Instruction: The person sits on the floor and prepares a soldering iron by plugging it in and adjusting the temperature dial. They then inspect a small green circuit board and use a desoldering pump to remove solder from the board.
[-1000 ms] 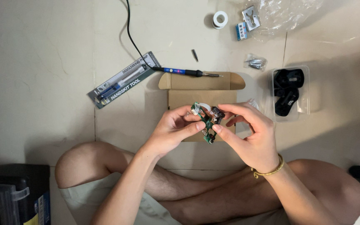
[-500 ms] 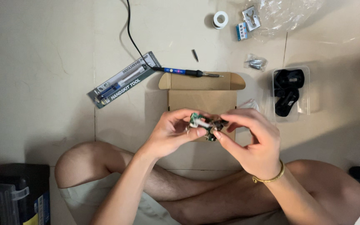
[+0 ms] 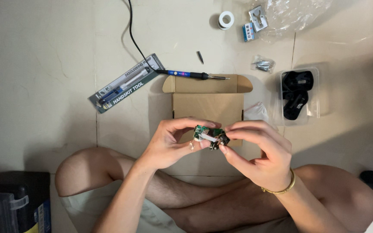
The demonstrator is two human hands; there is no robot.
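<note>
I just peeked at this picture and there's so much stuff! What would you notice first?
First, the two hands in the middle: the left hand and right hand pinch a small green circuit board between them, above an open cardboard box. Next, the blue soldering iron lying on the floor just behind the box, its black cord running to the top edge.

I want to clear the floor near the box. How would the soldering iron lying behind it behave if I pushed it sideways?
The soldering iron looks slim and round, so it would probably roll rather than slide. Its black cord trails away up the floor and would likely drag or swing it back. The thin metal tip looks bare, so I'd nudge the blue handle.
</note>
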